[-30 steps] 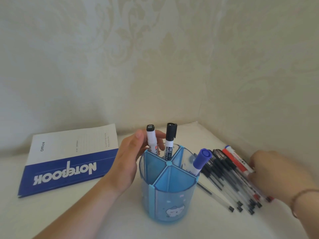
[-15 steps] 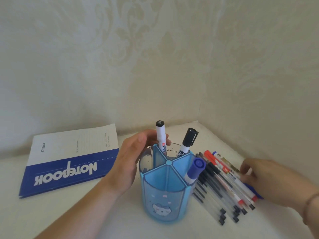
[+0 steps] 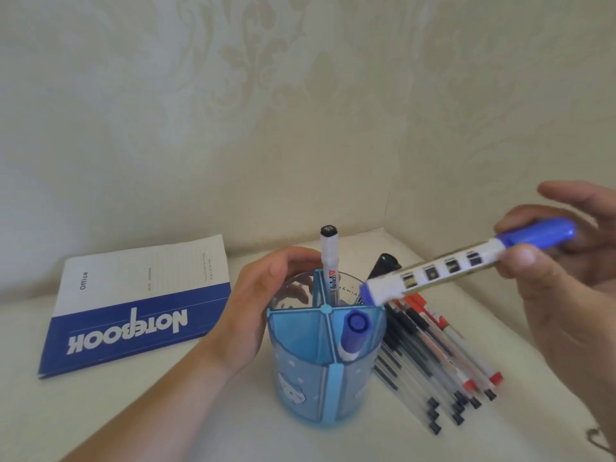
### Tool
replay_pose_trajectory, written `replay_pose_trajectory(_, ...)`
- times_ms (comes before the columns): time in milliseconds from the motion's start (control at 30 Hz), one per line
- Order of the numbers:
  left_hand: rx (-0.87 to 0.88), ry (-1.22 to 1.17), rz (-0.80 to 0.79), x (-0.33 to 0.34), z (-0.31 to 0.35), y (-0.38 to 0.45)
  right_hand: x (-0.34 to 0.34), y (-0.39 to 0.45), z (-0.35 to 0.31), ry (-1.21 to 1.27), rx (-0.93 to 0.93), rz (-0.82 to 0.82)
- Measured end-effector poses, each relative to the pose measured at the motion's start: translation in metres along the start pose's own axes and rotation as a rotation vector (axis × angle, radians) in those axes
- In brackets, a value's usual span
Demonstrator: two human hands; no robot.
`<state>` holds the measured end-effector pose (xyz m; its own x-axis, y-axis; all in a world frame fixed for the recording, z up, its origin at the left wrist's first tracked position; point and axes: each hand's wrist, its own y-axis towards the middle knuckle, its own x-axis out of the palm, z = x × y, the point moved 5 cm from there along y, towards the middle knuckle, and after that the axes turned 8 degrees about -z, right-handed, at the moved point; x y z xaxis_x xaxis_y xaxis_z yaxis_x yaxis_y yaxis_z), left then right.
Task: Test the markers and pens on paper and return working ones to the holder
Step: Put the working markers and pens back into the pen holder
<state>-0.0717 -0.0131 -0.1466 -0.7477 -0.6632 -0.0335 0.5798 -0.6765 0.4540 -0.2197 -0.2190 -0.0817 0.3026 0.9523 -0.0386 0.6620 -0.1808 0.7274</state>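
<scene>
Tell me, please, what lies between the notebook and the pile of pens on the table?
In the head view, the blue holder stands between the notebook and the pens, with the left hand holding the holder's side nearest the notebook.

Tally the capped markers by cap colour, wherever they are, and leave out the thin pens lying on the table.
Blue cap: 2, one held by the right hand, one in the holder
Black cap: 2, both in the holder
Total: 4

The left hand (image 3: 256, 315) curls round a holder's (image 3: 300, 378) rim; the raised right hand (image 3: 563, 271) pinches a blue-capped marker (image 3: 466, 265) between thumb and fingers.
</scene>
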Motion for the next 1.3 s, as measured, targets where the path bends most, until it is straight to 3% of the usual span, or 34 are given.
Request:
replay_pose_trajectory(300,0.02,0.002,0.068,-0.006,0.001,0.0,0.038,-0.006,0.0,-0.114,0.008,-0.16)
replay_pose_trajectory(367,-0.002,-0.03,0.083,-0.009,-0.001,0.001,0.012,-0.004,0.019,-0.407,0.161,-0.051)
replay_pose_trajectory(400,-0.008,-0.048,0.074,-0.009,-0.002,0.001,-0.001,-0.004,0.034,-0.692,0.298,-0.068)
replay_pose_trajectory(467,-0.023,-0.057,0.053,-0.006,-0.003,0.002,-0.02,-0.012,0.07,-1.154,0.609,-0.276)
replay_pose_trajectory(500,-0.03,-0.054,0.04,-0.004,-0.002,0.001,-0.024,-0.017,0.085,-1.236,0.737,-0.377)
replay_pose_trajectory(567,-0.044,-0.042,0.008,0.001,-0.001,0.001,-0.025,-0.023,0.1,-1.213,0.871,-0.458)
replay_pose_trajectory(733,-0.021,-0.017,-0.002,0.003,0.003,0.0,-0.02,-0.027,0.096,-1.053,0.932,-0.482)
replay_pose_trajectory(833,0.001,-0.005,-0.004,0.004,0.006,-0.001,-0.022,-0.029,0.096,-1.083,0.956,-0.508)
replay_pose_trajectory(967,0.008,0.018,0.017,0.003,0.008,-0.001,-0.015,-0.034,0.099,-1.249,0.915,-0.615)
replay_pose_trajectory(1067,-0.001,0.026,0.01,0.006,0.011,-0.001,-0.016,-0.013,0.08,-1.239,0.675,-0.404)
replay_pose_trajectory(1133,-0.009,0.025,0.006,0.008,0.012,-0.002,-0.015,0.004,0.048,-0.963,0.382,-0.085)
replay_pose_trajectory(1200,-0.028,0.018,0.011,0.008,0.012,-0.003,-0.006,0.008,0.015,-0.444,0.146,0.144)
replay_pose_trajectory(1300,-0.041,-0.001,0.01,0.007,0.011,-0.003,0.024,0.002,-0.009,-0.125,-0.02,0.123)
